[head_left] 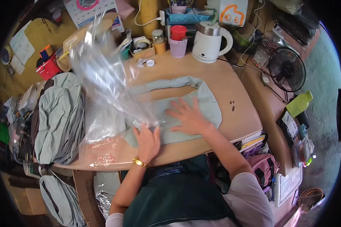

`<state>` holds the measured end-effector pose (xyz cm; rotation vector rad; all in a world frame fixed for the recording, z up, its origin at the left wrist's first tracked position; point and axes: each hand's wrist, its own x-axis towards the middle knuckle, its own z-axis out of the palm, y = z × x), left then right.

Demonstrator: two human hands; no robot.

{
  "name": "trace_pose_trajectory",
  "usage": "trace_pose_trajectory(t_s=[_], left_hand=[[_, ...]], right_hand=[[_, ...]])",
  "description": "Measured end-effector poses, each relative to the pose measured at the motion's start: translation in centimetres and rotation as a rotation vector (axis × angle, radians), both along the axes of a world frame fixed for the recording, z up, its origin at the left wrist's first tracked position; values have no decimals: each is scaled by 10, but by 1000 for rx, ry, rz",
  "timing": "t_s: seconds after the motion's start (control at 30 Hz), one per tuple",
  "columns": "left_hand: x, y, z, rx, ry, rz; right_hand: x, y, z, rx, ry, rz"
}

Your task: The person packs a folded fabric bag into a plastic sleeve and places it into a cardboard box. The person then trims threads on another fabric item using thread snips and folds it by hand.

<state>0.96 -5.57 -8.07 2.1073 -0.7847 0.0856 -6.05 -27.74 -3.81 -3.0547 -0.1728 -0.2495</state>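
Observation:
A pale grey-green cloth piece [212, 102] lies on the wooden table, with a long band of the same colour curving around its far side. My right hand [187, 117] is over it, fingers spread and slightly blurred, holding nothing. Close to the table's front edge, my left hand [147, 142] pinches the edge of a clear plastic bag [102, 72]. The bag rises up and to the left, smeared by motion, and covers the cloth's left part. More clear plastic [106, 125] lies on the table left of my left hand.
Folded grey-green cloths [60, 117] are stacked at the left. A white electric kettle [207, 43], a lilac cup [177, 47] and a jar [158, 39] stand along the back. A black fan [287, 69] is at the right. More folded cloth [58, 200] sits below left.

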Motion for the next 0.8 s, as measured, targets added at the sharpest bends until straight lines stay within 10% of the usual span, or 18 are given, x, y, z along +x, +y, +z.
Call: trace_pose_trajectory(t_s=[0.03, 0.33, 0.43, 0.63, 0.8], left_hand=[[9, 3, -7, 391, -175, -5], [-1, -32, 9, 479, -215, -31], [7, -26, 12, 485, -89, -115], [-3, -8, 21, 483, -170, -32], [-29, -4, 1, 536, -127, -300]], right_hand=[[-9, -21, -3, -35, 35, -101], [-100, 11, -29, 165, -32, -606], [-133, 17, 19, 352, 203, -271], [-155, -10, -2, 189, -182, -129], [-63, 8, 103, -40, -338, 60]])
